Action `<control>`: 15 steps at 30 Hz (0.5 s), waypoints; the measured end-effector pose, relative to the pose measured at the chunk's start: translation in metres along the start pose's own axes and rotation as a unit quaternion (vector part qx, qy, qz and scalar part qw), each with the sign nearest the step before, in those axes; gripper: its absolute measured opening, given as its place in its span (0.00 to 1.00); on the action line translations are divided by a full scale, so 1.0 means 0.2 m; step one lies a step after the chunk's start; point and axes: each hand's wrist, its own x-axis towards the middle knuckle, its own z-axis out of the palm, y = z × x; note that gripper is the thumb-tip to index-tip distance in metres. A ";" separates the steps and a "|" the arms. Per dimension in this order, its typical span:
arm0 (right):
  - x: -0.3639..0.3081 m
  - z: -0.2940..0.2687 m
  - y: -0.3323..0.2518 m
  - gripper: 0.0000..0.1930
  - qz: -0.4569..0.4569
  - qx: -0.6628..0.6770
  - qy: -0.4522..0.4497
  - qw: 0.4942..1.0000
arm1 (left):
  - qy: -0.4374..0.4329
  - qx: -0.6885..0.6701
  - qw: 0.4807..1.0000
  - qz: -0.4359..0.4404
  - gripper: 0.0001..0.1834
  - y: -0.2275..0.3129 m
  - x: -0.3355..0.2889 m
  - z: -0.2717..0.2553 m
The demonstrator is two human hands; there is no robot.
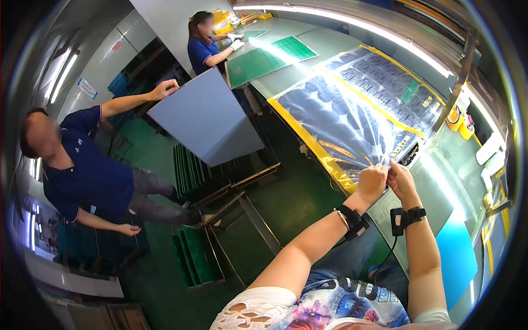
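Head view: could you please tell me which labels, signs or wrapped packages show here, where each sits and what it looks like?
Wrapped sheet: on the workbench, large clear film over dark panels, yellow tape edges; left hand and right hand pinch its near edge.
Wall sign: far left wall, small white rectangle with blue marking.
Door sign: grey door, small, reddish.
Yellow label: on the wrapped sheet's right part, small.
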 end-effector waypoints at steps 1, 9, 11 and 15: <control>0.02 0.00 0.03 0.09 -0.017 0.020 -0.015 1.000 | 0.000 0.002 1.000 -0.004 0.03 -0.01 -0.01 0.00; -0.08 0.02 0.01 0.09 -0.037 -0.071 0.135 0.988 | 0.059 0.002 0.998 -0.029 0.08 -0.04 0.04 0.01; -0.11 0.02 0.03 0.10 -0.040 -0.044 0.117 0.991 | 0.074 -0.011 0.996 -0.056 0.09 -0.08 0.06 -0.03; -0.20 0.01 0.03 0.08 -0.023 0.102 0.029 0.994 | 0.048 -0.015 0.996 -0.074 0.10 -0.12 0.06 -0.04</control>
